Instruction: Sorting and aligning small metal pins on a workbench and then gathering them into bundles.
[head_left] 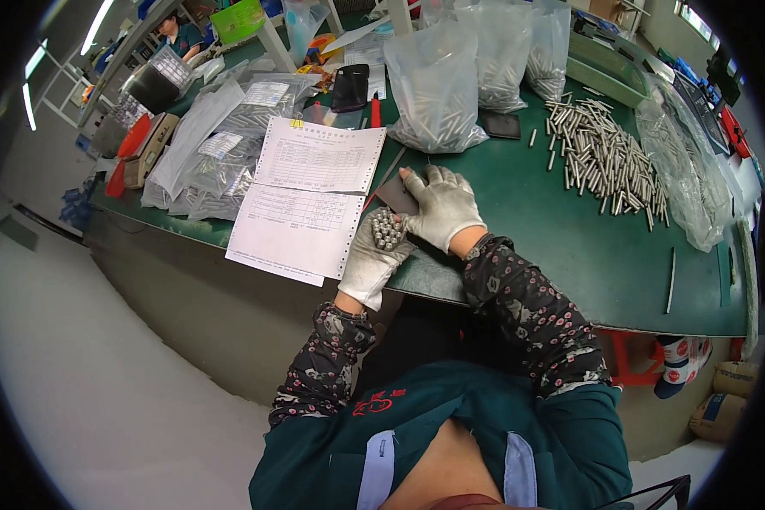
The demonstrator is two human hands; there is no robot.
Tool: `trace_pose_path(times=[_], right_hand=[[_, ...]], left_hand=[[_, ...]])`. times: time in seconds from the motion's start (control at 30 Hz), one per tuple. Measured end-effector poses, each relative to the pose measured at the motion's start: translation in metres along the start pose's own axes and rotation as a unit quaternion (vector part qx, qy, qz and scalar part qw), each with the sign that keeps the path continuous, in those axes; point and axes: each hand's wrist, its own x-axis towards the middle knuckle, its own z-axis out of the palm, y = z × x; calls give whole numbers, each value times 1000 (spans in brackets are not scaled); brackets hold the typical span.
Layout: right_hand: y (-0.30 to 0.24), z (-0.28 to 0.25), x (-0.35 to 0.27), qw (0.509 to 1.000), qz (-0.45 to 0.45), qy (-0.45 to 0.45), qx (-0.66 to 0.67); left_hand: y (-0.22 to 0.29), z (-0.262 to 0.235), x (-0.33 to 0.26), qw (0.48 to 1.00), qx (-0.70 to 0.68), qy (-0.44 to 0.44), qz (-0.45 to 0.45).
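Observation:
In white work gloves, both my hands meet near the table's front edge. My left hand (372,259) is closed around a bundle of short metal pins (388,230), their round ends facing up. Right beside it, my right hand (444,204) has its fingers bent over a dark, thin flat piece (397,195) and appears to grip it; its underside is hidden. Printed paper sheets (302,208) lie to the left, close to the left hand. Ahead of the hands stands a clear plastic bag of pins (433,106).
A large loose heap of metal pins (603,157) covers the right of the green table (518,263). Further bags of pins (495,68), a green tray (608,72) and a black pouch (350,87) stand behind. A scale (150,151) is far left. Another person (181,38) sits beyond.

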Motion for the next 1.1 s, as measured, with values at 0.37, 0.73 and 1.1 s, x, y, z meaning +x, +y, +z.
trace_pose_path(times=[0.37, 0.73, 1.1], right_hand=[[6, -56, -65, 969, -156, 95, 170], [44, -62, -70, 989, 66, 132, -25], [75, -56, -81, 982, 20, 158, -100]], left_hand=[[11, 13, 6, 994, 99, -41, 27], [2, 31, 6, 989, 79, -122, -6], [-2, 51, 4, 983, 125, -135, 22]])
